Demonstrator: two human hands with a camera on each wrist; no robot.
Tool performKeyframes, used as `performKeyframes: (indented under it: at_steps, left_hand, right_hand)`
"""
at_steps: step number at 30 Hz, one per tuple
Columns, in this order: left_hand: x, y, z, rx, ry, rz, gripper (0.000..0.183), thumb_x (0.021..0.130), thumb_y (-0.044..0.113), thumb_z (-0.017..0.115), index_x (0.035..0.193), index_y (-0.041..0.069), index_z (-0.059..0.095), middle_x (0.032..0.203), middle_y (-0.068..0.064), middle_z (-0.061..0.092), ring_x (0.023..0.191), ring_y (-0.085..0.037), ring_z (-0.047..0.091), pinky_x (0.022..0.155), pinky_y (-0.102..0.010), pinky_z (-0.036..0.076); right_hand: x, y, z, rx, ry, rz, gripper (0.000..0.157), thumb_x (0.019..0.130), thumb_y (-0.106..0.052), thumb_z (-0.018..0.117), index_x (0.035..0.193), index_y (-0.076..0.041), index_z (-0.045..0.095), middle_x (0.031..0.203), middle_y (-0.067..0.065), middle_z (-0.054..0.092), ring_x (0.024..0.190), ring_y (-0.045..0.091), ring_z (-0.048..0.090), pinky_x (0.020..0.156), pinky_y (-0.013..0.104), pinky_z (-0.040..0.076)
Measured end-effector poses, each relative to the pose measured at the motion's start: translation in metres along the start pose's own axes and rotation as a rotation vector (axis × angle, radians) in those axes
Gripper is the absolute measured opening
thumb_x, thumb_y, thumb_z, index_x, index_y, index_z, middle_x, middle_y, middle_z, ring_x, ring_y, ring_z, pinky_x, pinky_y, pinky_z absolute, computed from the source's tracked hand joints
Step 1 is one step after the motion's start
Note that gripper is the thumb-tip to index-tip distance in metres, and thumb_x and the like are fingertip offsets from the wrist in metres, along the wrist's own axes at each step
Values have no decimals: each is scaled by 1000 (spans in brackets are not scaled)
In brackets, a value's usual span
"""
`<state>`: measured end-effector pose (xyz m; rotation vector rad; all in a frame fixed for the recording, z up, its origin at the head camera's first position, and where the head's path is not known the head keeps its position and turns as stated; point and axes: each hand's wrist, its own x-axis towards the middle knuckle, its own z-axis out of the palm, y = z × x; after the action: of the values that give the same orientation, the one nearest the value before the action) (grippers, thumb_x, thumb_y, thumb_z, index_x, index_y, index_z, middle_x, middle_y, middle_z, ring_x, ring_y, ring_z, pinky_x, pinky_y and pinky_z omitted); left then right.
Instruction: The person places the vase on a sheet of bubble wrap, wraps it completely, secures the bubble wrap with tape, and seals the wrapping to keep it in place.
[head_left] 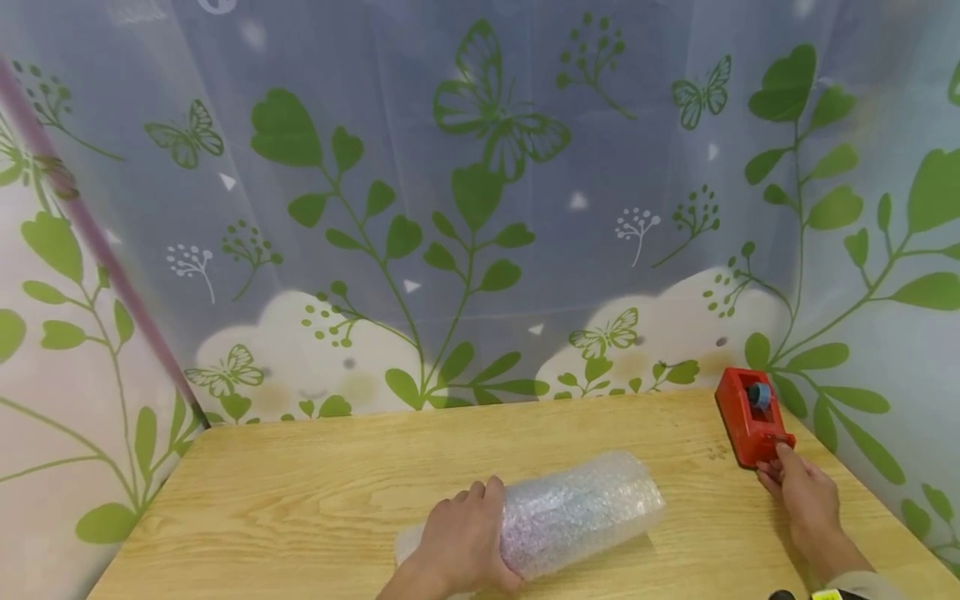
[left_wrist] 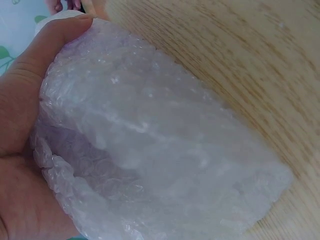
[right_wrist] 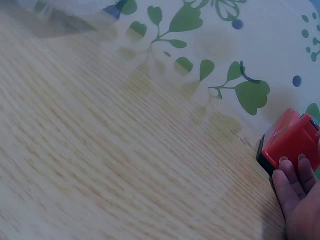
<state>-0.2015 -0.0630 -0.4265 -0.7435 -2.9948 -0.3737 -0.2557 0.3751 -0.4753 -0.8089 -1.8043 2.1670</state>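
Observation:
A cylindrical bundle of clear bubble wrap (head_left: 581,508) lies slantwise on the wooden table, with a purplish tint showing through. My left hand (head_left: 461,533) grips its left part from above. In the left wrist view, the thumb lies over the bubble wrap (left_wrist: 165,115), which has a loose fold near the palm. A red tape dispenser (head_left: 752,417) with a small bluish roll of tape (head_left: 760,396) stands at the table's right back. My right hand (head_left: 810,496) holds its near end, thumb at the cutter and fingers (right_wrist: 290,185) against the front face. Any tape end there is hidden.
The pale wooden table (head_left: 300,483) meets a curtain (head_left: 540,275) printed with leaves and butterflies at its back edge. Similar printed cloth hangs on the left and right sides. A small black and yellow item (head_left: 827,595) shows by the right sleeve.

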Motion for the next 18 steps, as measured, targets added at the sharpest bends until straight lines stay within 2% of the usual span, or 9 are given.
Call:
performKeyframes:
  at_steps: [6, 8, 10, 13, 18]
  left_hand:
    - [1, -1, 1, 6, 7, -5, 77, 50, 54, 83, 101, 11, 44, 76, 3, 42, 64, -13, 47, 52, -30, 40]
    - [0, -1, 2, 6, 13, -6, 78, 50, 54, 84, 101, 11, 45, 77, 2, 43, 65, -13, 48, 53, -31, 41]
    - [0, -1, 2, 9, 18, -6, 78, 50, 55, 84, 101, 10, 45, 77, 2, 44, 66, -14, 49, 54, -31, 42]
    - [0, 0, 2, 11, 27, -6, 78, 50, 54, 84, 101, 10, 45, 78, 2, 45, 67, -14, 50, 55, -32, 43]
    - [0, 1, 2, 28, 31, -4, 79, 50, 55, 84, 102, 10, 46, 78, 1, 45, 67, -15, 51, 56, -32, 44]
  right_hand:
    - [0, 0, 3, 47, -11, -18, 31, 97, -34, 50, 73, -19, 62, 71, -7, 60, 66, 1, 64, 65, 18, 53]
    - [0, 0, 4, 32, -17, -29, 26, 97, -34, 49, 82, -17, 62, 72, -9, 61, 67, 1, 63, 66, 18, 52]
    - [1, 0, 4, 2, -24, -34, 27, 98, -35, 47, 98, -10, 59, 73, -10, 60, 68, 0, 63, 67, 17, 52]
    - [3, 0, 4, -54, -36, -39, 40, 99, -35, 43, 124, -3, 47, 75, -12, 59, 70, -2, 62, 68, 16, 51]
    - [3, -2, 2, -109, -59, -26, 56, 100, -30, 37, 143, 5, 29, 75, -15, 57, 71, -4, 61, 70, 16, 51]
